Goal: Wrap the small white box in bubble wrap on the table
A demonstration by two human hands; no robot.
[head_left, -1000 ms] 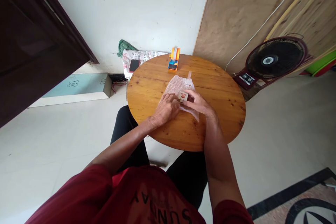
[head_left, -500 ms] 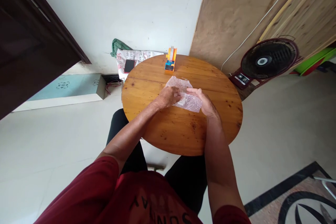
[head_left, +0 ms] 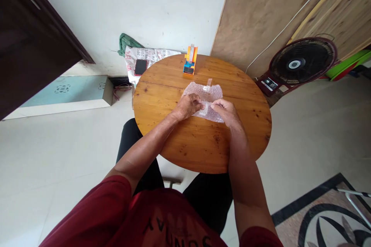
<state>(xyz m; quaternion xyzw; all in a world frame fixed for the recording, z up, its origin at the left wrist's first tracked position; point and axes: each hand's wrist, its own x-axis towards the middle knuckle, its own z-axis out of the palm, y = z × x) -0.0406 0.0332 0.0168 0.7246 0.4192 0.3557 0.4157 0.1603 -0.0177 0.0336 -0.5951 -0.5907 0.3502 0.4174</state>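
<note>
Fingers of the R hand (head_left: 227,112) were nearly closed, thumb & index apparently pinching bubble wrap (head_left: 214,92); those of the L hand (head_left: 187,107) curled in at the wrap too, but grip vs. mere touch couldn't be told. The small box (head_left: 203,109) sat btwn the hands under the wrap's near part, which had come over it since 1 sec ago, when it lay bare on top, so prob. partly covered, far part of wrap still flat on table (head_left: 199,144). Both wrists low, knuckles up, hands angled inward, tips near each other
</note>
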